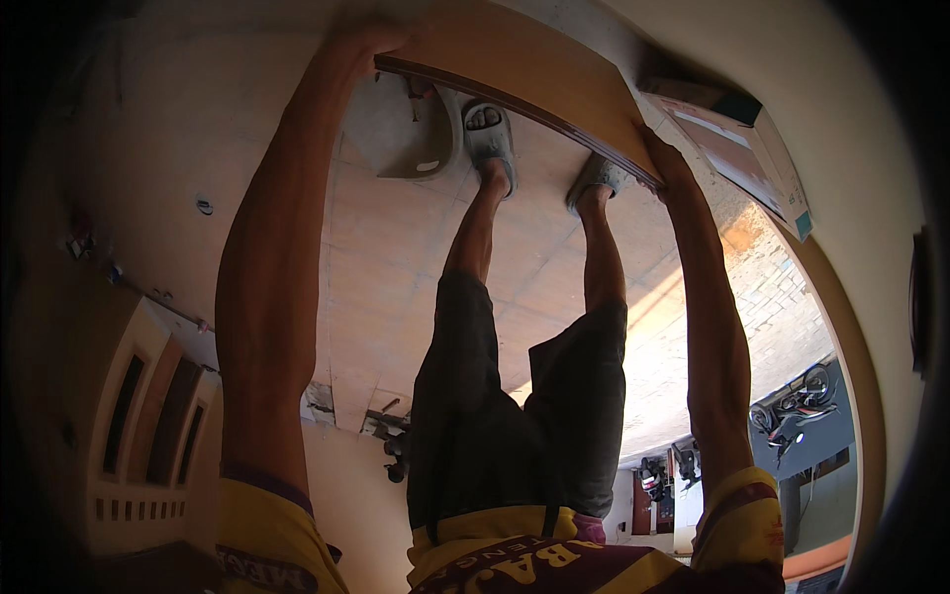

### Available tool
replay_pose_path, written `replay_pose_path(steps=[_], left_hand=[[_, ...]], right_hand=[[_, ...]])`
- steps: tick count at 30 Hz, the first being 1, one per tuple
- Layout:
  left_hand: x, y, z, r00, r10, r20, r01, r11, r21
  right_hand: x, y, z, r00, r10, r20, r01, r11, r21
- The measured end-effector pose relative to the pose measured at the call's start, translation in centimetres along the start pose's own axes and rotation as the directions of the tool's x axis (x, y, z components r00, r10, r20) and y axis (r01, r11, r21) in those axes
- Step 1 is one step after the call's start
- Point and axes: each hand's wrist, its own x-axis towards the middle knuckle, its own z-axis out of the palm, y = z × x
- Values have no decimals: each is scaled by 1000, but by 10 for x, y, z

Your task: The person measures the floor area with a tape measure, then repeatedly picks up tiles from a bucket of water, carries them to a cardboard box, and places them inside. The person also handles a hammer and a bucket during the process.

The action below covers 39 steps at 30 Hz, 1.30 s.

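A flat brown wooden board with a darker edge spans the top of the head view. My left hand grips its left end; the fingers are partly lost in shadow. At the board's right end, my right hand is closed around the edge, fingertips curled underneath. Both arms are stretched out. Below the board are my feet in grey slide sandals. Left of them stands a pale, curved plastic piece with a slot near its rim, and a small item with a red part lies in it.
An open cardboard box sits by the wall at the right. Sunlight falls through a doorway, its frame curving along the right, with motorcycles outside. A small object lies on the tiled floor at the left.
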Motion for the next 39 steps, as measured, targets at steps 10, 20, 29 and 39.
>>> replay_pose_path(steps=[10, 20, 29, 39], left_hand=[[112, 11, -29, 950, -9, 312, 141, 904, -403], [146, 33, -47, 966, 24, 257, 71, 932, -355], [77, 60, -8, 927, 323, -190, -364, 654, -664], [89, 99, 31, 659, 174, -732, -657, 606, -448]], right_hand=[[19, -69, 29, 1000, 4, -1, -4, 996, 86], [59, -94, 7, 977, 87, 194, -113, 985, 127], [62, -129, -36, 920, -126, 372, -119, 814, 569], [79, -142, -55, 836, -321, 445, -117, 688, 717]])
